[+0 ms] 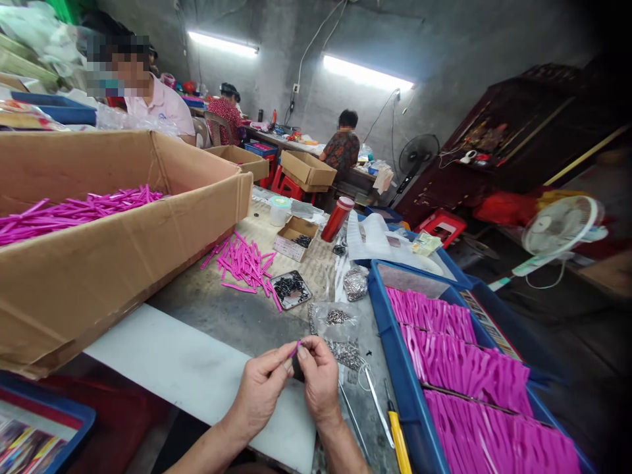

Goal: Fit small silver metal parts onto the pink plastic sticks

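My left hand [261, 388] and my right hand [318, 378] meet above the front of the workbench, fingertips pinched together. Between them shows the end of a small magenta plastic stick [295, 349]; most of it is hidden by the fingers. Beyond the hands lies a loose pile of magenta sticks [245, 263]. Near it is a small tray [291, 289] of tiny black parts. Clear bags of small silvery metal parts [338, 317] lie just past my right hand. A white panel [197, 368] is under my left forearm.
A large cardboard box [113, 270] with more magenta sticks stands at left. On the right, a blue crate [382, 316] holds rows of magenta pieces. Slim metal tools and a yellow-handled tool [399, 438] lie beside it. A red flask [338, 219] stands farther back; several people sit beyond.
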{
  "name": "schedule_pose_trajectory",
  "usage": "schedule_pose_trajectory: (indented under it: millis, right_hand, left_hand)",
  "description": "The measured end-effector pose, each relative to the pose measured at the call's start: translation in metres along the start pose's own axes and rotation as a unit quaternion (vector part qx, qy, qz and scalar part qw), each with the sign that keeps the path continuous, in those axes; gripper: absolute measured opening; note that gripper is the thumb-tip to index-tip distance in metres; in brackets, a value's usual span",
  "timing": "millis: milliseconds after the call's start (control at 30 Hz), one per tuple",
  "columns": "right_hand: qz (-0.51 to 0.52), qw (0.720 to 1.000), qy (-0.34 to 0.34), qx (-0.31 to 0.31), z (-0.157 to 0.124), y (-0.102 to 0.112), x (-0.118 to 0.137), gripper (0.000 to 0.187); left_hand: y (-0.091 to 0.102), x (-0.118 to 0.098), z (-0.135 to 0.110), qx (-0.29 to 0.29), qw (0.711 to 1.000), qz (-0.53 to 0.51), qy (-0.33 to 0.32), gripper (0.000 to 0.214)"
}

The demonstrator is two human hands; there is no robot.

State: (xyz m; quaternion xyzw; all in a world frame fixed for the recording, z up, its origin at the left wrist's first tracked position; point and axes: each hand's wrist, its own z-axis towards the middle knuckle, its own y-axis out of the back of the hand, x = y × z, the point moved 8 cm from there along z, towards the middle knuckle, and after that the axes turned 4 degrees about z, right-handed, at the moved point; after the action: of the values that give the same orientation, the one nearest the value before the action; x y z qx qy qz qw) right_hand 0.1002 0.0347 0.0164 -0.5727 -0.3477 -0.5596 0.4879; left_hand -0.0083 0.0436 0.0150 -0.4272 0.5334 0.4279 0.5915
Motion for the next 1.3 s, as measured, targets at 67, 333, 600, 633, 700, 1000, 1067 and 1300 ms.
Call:
schedule_pose_trajectory:
  millis: [67, 333, 600, 633, 700, 1000, 1067, 1300]
  right_hand:
    - [-0.009, 1.0, -0.004, 0.004, -0.0001, -0.0001, -0.0013, 0.024]
    - [0.015, 0.999, -0.022, 0.017, 0.0, -0.0008, -0.0064, 0.025]
    - [-0.013, 1.0, -0.018, 0.012, 0.0006, -0.0012, -0.0028, 0.027]
    - [-0.007, 0.999, -0.028, 0.024, 0.0004, -0.0029, -0.0049, 0.03]
    - [0.006, 0.999, -0.037, 0.035, 0.0, -0.0047, -0.0073, 0.031]
    - [-0.007, 1.0, -0.019, 0.001, 0.0005, 0.0008, -0.0031, 0.024]
    - [-0.007, 0.999, -0.039, 0.025, 0.0005, -0.0026, -0.0064, 0.03]
    - [0.018, 1.0, -0.015, 0.015, 0.0001, -0.0014, -0.0033, 0.023]
  left_hand:
    - [-0.0011, -0.0017, -0.0001, 0.003, 1.0, -0.004, -0.002, 0.029]
    - [0.0017, -0.0026, 0.0008, -0.006, 1.0, -0.009, -0.004, 0.028]
    - [0.0004, -0.0035, 0.0011, -0.01, 1.0, -0.009, -0.003, 0.028]
    - [0.0007, -0.0039, 0.0013, -0.012, 1.0, -0.009, -0.006, 0.028]
    - [0.0013, -0.0039, 0.0018, -0.014, 1.0, -0.009, -0.01, 0.029]
    - [-0.0003, -0.0025, 0.0009, -0.004, 1.0, -0.006, -0.003, 0.028]
    - [-0.0004, -0.0032, 0.001, -0.005, 1.0, -0.008, -0.005, 0.028]
    - [0.0013, -0.001, 0.0007, -0.007, 1.0, 0.001, -0.001, 0.029]
